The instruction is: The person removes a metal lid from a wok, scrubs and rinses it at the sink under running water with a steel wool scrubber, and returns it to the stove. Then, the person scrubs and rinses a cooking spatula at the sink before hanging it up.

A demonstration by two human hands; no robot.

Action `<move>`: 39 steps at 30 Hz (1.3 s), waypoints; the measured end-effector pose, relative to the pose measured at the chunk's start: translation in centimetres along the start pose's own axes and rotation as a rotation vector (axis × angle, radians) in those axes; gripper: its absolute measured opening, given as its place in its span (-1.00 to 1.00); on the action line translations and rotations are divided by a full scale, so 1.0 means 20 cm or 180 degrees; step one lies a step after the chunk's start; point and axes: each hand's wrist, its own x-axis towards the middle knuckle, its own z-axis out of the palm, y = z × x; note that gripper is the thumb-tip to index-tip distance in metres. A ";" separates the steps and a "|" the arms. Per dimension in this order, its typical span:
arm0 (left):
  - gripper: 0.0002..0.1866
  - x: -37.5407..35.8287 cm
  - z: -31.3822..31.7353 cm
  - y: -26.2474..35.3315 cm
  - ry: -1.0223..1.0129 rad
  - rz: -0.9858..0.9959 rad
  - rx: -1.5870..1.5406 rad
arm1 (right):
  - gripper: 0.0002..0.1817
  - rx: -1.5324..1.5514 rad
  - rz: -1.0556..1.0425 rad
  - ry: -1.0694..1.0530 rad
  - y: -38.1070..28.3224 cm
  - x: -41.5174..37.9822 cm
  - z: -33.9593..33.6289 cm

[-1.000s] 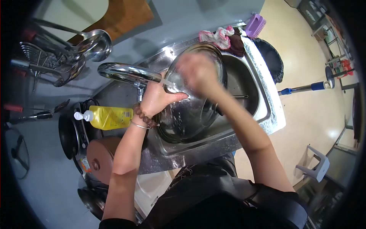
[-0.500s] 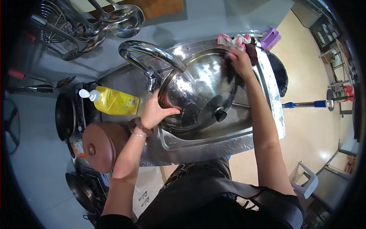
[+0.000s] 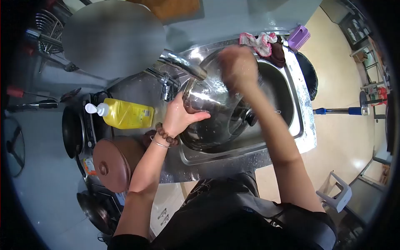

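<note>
A glass pot lid (image 3: 208,98) with a steel rim and black knob (image 3: 251,117) is tilted over the sink (image 3: 283,100) under the faucet (image 3: 183,64). My left hand (image 3: 180,116) grips its left edge, thumb on the near face and fingers mostly hidden behind the rim. My right hand (image 3: 239,68) is at the lid's upper right part, smeared by motion. Its fingers cannot be made out, nor whether it holds anything.
Left of the sink stand a yellow soap bottle (image 3: 129,114) and a brown lidded pot (image 3: 109,166). A pink-and-white cloth (image 3: 258,43) and purple brush (image 3: 298,38) lie at the back right corner. A blurred grey oval (image 3: 114,39) covers part of the hanging utensils.
My right hand has moved left and inward from the lid's upper right rim. The lid appears tilted more steeply, while my left hand keeps its grip. The grey oval has appeared.
</note>
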 end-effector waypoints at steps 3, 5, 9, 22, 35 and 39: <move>-0.25 0.05 0.02 -0.02 0.0010 -0.0192 -0.0204 | -0.80 -0.0226 0.0539 -0.0398 0.13 0.09 0.02; -0.28 0.05 0.03 -0.05 0.0055 0.0007 -0.0012 | -0.83 -0.0129 0.0056 -0.0558 0.00 0.06 0.02; -0.31 0.04 0.02 -0.01 0.0044 -0.0077 -0.0101 | -0.88 0.0191 0.0365 -0.0083 -0.09 0.05 0.02; -0.33 0.04 0.05 0.00 0.0211 0.0092 0.0095 | -0.73 0.0579 -0.1231 -0.0782 -0.33 0.04 -0.17; -0.36 0.05 0.04 0.09 -0.0096 -0.0100 -0.0302 | -0.66 0.1387 -0.1030 -0.0488 -0.02 0.18 -0.16; -0.35 0.10 -0.01 0.10 -0.0213 0.0072 0.0075 | -0.64 0.1459 -0.1253 -0.0751 -0.06 0.19 -0.16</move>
